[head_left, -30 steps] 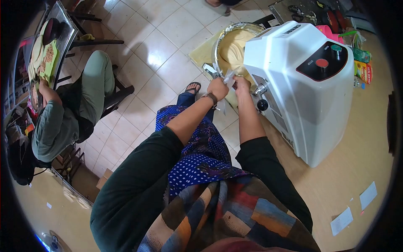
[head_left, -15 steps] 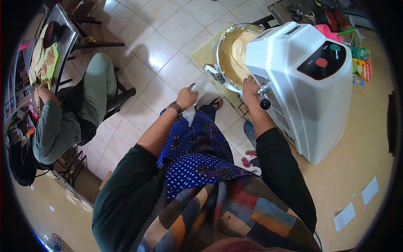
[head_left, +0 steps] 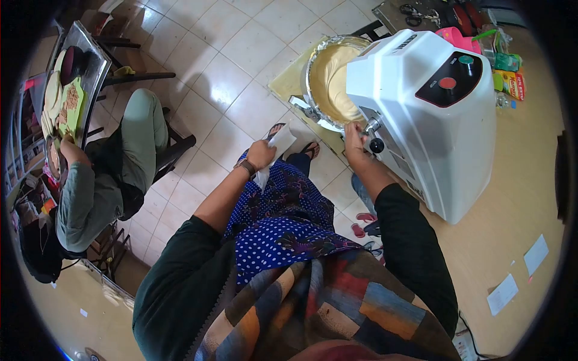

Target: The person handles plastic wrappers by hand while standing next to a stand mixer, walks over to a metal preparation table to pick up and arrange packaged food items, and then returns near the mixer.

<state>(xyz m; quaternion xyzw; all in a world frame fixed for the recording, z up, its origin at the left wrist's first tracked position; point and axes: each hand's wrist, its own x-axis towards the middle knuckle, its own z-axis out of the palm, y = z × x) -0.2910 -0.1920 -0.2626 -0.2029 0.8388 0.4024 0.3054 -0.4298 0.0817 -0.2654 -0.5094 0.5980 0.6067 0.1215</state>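
Observation:
My left hand [head_left: 261,155] is closed around a crumpled, whitish plastic bag [head_left: 282,141], held over my blue dotted apron. My right hand [head_left: 355,136] is at the near rim of the metal mixing bowl [head_left: 307,78], beside the mixer's black-knobbed lever [head_left: 376,145]; its fingers are bunched, and what they may hold is too small to make out. Pale yellow batter [head_left: 337,84] with a smooth, swirled surface fills much of the bowl. The white stand mixer [head_left: 433,132] covers the bowl's right part, its red and green buttons on top.
A seated person [head_left: 96,198] works at a metal table [head_left: 93,66] on the left, with a green sheet of food. Packets [head_left: 513,84] and a pink container [head_left: 457,39] stand behind the mixer. Papers [head_left: 503,295] lie at the lower right. Another person's feet [head_left: 361,224] show below my right arm.
My hands have parted: the left moved back toward my body with the plastic bag, the right went to the bowl's near rim. Since half a second ago, the right has shifted slightly left and down.

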